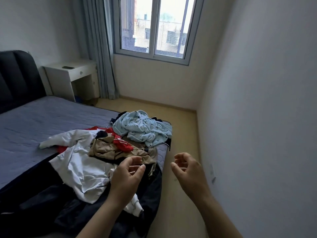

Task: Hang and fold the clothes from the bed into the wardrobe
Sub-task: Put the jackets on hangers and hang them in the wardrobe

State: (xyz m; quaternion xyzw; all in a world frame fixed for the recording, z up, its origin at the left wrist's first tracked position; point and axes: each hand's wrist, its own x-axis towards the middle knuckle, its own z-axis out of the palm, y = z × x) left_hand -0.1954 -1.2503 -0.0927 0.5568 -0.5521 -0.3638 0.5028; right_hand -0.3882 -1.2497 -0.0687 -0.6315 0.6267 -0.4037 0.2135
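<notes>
The clothes (109, 152) lay heaped along the bed's (42, 121) right edge, long axis running to its far corner. The white garment's (82, 165) sleeve pointed toward the bed's middle. The left hand (125, 179), above the heap, and the right hand (187, 172), beyond the edge, were loosely curled and empty.

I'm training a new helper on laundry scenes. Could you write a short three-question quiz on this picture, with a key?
1. True or false: the left hand and the right hand both hold nothing.
2. Which garment on the bed lies nearest the window? A) white garment B) tan garment C) light blue garment
3. Fill in: the white desk stands between the dark headboard and the ____.

Key: 1 true; 2 C; 3 curtain.
</notes>
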